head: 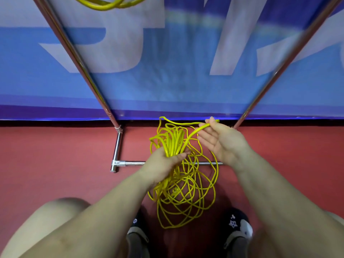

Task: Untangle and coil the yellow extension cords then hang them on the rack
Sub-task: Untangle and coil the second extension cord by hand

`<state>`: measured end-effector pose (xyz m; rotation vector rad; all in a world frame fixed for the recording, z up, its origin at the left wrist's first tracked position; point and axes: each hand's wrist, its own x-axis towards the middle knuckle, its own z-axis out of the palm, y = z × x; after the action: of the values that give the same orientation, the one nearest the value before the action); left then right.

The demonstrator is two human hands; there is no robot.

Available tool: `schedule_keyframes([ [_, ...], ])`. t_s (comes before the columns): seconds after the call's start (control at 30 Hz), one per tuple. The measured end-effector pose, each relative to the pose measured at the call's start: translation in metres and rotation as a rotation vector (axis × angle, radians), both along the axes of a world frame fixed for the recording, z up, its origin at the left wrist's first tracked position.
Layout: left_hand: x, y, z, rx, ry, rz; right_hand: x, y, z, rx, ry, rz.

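A yellow extension cord [184, 194] hangs in a loose tangle of loops between my arms, down to the red floor. My left hand [163, 164] grips a bundle of gathered loops near the middle. My right hand [221, 140] is palm-up to the right, and pinches one strand of the cord between thumb and forefinger. That strand runs from the bundle up to my right hand. Another coiled yellow cord [108, 4] hangs at the top edge. The chrome rack [119, 146] has two slanted uprights and a floor bar behind the tangle.
A blue and white banner [167, 62] fills the background behind the rack. The red floor [55, 161] spreads left and right. My knees and dark shoes [236, 226] are at the bottom, just under the hanging loops.
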<state>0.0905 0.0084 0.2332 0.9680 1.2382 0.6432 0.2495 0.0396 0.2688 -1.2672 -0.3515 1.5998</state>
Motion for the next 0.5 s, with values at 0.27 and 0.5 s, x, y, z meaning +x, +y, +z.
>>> schedule_keyframes([
  [0.27,0.005,0.016,0.009,-0.131,-0.252,0.307,-0.004,-0.005,-0.014,0.277,-0.703,0.415],
  [0.5,-0.001,0.025,0.019,-0.246,-0.498,0.457,-0.008,-0.024,-0.041,0.377,-0.837,0.881],
])
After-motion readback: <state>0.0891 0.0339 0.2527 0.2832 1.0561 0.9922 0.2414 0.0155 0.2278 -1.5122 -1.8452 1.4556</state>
